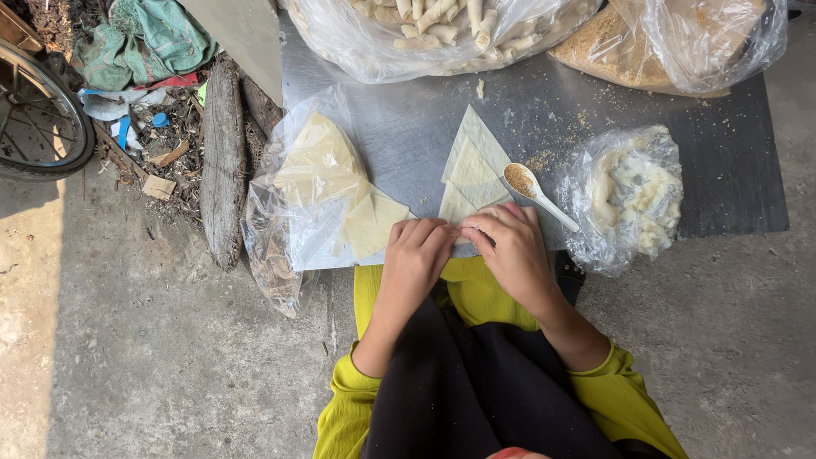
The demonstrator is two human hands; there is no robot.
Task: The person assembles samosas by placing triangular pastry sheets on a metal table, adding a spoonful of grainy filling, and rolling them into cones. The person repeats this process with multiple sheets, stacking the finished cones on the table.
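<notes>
A grey metal table (408,127) carries everything. At its far edge lie a bag of finished rolls (442,34) and a bag of crumbs (671,42); on its left a bag of wrappers (319,183), on its right a bag of filling (633,191). At its near edge a triangular wrapper (474,166) lies flat, a spoon (531,191) of crumbs on it. The left hand (418,251) and right hand (510,246), fingers curled, pinch its near corner: rolling has barely begun, with many wrappers left.
</notes>
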